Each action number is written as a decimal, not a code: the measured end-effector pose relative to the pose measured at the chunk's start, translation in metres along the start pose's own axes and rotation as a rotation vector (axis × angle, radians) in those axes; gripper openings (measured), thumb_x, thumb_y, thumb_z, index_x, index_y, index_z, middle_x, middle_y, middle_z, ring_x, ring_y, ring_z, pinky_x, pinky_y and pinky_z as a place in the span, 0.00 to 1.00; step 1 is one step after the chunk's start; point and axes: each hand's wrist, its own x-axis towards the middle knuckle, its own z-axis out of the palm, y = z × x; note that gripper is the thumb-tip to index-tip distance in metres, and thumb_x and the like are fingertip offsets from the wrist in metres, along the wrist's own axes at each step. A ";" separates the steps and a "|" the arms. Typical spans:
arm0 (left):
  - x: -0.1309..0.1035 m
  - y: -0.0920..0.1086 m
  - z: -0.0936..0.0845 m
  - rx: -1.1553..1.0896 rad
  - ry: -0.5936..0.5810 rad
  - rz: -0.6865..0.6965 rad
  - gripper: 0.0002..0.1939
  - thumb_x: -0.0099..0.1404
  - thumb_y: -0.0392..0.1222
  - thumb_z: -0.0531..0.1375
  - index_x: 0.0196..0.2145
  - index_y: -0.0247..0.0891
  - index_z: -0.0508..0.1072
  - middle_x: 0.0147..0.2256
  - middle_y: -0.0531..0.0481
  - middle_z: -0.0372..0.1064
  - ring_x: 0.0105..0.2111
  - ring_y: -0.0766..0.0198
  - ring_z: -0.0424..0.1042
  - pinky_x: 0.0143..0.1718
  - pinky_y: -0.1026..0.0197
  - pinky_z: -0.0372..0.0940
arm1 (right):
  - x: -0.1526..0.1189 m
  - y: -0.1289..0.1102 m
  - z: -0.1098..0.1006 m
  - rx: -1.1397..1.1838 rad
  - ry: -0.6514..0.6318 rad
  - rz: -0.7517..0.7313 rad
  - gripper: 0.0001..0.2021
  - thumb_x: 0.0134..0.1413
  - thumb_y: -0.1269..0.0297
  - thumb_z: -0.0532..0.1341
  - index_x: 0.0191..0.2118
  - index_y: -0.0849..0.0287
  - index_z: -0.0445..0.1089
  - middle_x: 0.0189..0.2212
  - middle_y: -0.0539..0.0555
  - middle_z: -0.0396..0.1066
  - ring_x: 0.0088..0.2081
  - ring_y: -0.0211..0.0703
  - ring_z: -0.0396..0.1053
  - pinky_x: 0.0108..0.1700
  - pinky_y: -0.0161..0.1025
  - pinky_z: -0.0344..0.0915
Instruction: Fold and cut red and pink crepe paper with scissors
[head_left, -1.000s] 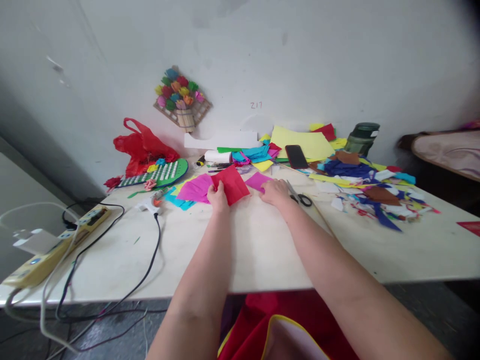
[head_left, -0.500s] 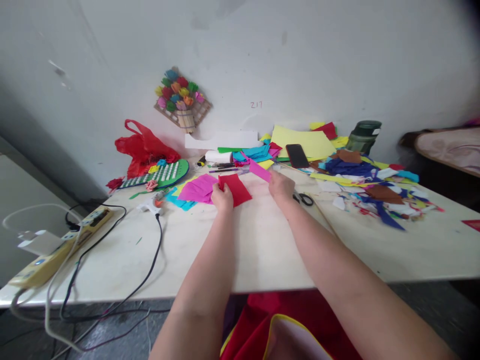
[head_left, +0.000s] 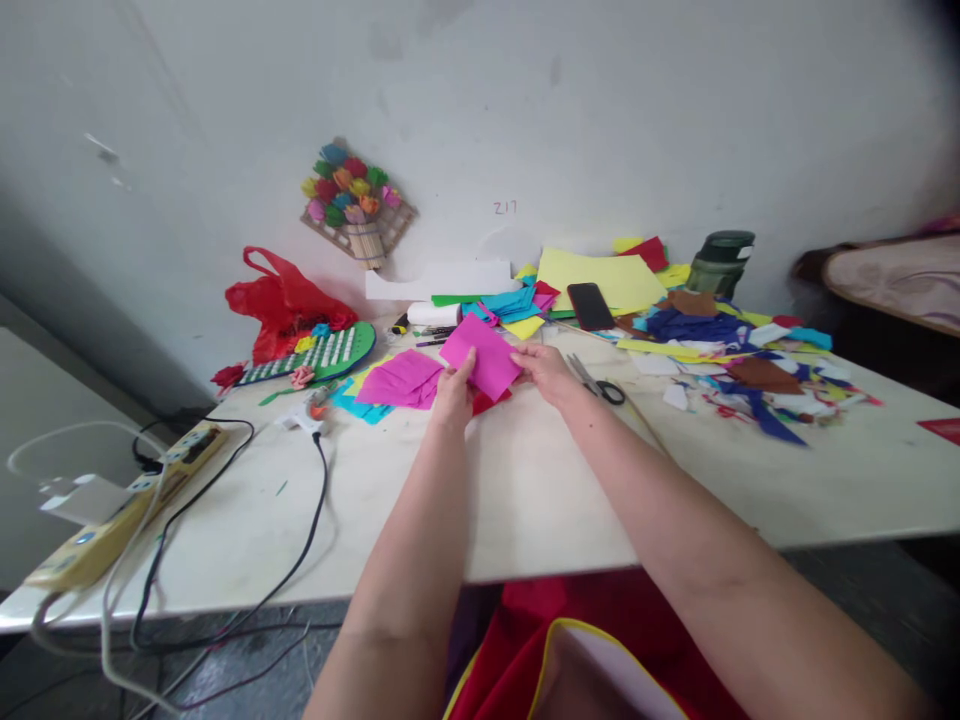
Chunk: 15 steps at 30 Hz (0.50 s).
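Note:
Between my two hands is a square sheet of magenta paper (head_left: 484, 357), tilted above the table. My left hand (head_left: 453, 398) is closed on its left side, thumb on top. The right edge is pinched by the fingers of my right hand (head_left: 546, 372). Just under it, part of a red sheet of paper (head_left: 490, 403) shows; whether my left hand also grips it is hidden. Left of my left hand lie magenta sheets (head_left: 400, 380) over blue sheets (head_left: 363, 404) and a little yellow paper. A pair of scissors (head_left: 613, 393) rests beside my right wrist.
At left are a glue gun (head_left: 304, 415), its cord, a power strip (head_left: 120, 515) and a decorated green board (head_left: 330, 358). Behind my hands lie a phone (head_left: 590, 306) and yellow sheets (head_left: 600, 275). Paper scraps (head_left: 765, 380) and a dark green bottle (head_left: 721, 265) stand at right.
My right hand has brought the magenta sheet left and down, in front of the red sheet. My left hand now holds the magenta sheet too, and most of the red one is covered.

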 end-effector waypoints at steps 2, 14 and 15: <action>0.003 -0.002 -0.004 -0.056 0.037 0.004 0.18 0.48 0.40 0.66 0.36 0.34 0.69 0.36 0.45 0.70 0.35 0.63 0.70 0.37 0.61 0.67 | -0.003 0.000 0.002 -0.043 -0.031 0.012 0.04 0.43 0.69 0.60 0.29 0.61 0.67 0.19 0.47 0.68 0.19 0.34 0.65 0.22 0.32 0.65; 0.003 0.005 -0.008 -0.460 0.183 -0.240 0.08 0.62 0.36 0.54 0.38 0.33 0.68 0.31 0.47 0.72 0.35 0.65 0.72 0.42 0.60 0.66 | -0.005 -0.002 -0.002 -1.301 -0.447 -0.192 0.09 0.38 0.68 0.62 0.31 0.53 0.75 0.30 0.48 0.74 0.32 0.39 0.69 0.33 0.31 0.60; 0.002 0.005 -0.008 -0.473 0.194 -0.243 0.07 0.61 0.35 0.54 0.37 0.33 0.68 0.30 0.48 0.72 0.34 0.65 0.72 0.43 0.60 0.66 | -0.006 -0.002 0.000 -1.360 -0.451 -0.200 0.08 0.40 0.67 0.62 0.31 0.52 0.75 0.31 0.47 0.74 0.34 0.40 0.69 0.33 0.31 0.60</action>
